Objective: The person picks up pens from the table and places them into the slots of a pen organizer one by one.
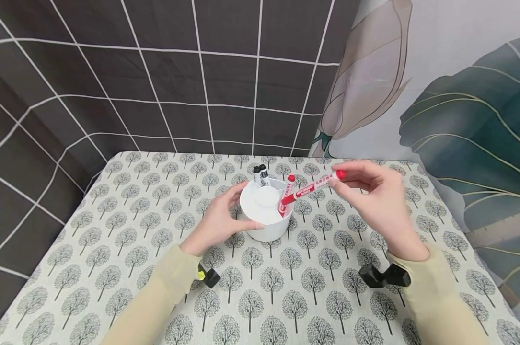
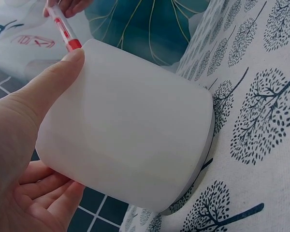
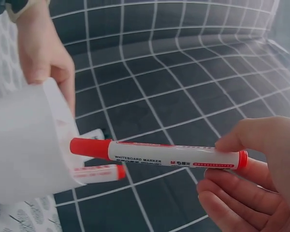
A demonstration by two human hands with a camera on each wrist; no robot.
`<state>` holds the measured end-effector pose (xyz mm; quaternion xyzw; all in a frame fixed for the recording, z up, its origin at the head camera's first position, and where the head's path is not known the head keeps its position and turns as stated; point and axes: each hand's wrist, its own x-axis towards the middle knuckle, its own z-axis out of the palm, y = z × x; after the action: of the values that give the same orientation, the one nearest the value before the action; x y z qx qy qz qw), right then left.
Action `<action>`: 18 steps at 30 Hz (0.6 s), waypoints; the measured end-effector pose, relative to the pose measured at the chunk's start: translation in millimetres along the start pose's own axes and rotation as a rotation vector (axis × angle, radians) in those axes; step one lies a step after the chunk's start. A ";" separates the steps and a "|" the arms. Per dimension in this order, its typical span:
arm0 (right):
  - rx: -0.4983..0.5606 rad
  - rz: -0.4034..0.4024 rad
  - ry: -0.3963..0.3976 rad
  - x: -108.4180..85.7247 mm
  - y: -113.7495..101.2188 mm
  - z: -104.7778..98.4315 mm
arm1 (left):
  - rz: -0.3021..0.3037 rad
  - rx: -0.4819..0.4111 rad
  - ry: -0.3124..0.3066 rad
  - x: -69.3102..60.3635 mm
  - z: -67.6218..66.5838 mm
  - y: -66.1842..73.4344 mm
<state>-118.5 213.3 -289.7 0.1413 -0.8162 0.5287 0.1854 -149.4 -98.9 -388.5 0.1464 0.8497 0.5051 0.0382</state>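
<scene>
A white round pen holder [image 1: 267, 232] with compartments stands on the table. My left hand [image 1: 218, 218] grips its left side, thumb along the front and fingers round the back; in the left wrist view its plain wall [image 2: 130, 121] fills the middle. My right hand [image 1: 374, 201] pinches a red whiteboard marker [image 3: 176, 154] near its tail end. The marker slants down leftward, its red cap [image 1: 288, 199] at the holder's right-hand compartment. Another red marker [image 1: 290, 184] stands in that compartment. Two black-ended markers [image 1: 261, 176] stand together in a back compartment.
A tree-patterned cloth [image 1: 134, 258] covers the table. Behind it hangs a dark curtain with a white grid [image 1: 169, 76], and to the right a light curtain with large flower and leaf prints [image 1: 471, 105].
</scene>
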 end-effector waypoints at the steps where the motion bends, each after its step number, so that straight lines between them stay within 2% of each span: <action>1: -0.006 0.001 -0.010 0.0 1.5 2.6 | 0.000 -0.001 -0.001 -0.1 0.1 0.2; 10: -0.057 -0.048 -0.112 -1.1 20.7 29.8 | 0.006 0.001 -0.002 0.6 0.2 1.7; 18: -0.115 -0.062 -0.215 -1.5 28.7 49.5 | 0.012 -0.005 -0.002 0.6 0.7 0.4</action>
<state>-137.0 179.6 -332.0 0.2112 -0.8556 0.4567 0.1211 -149.7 -98.0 -388.4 0.1517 0.8477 0.5071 0.0364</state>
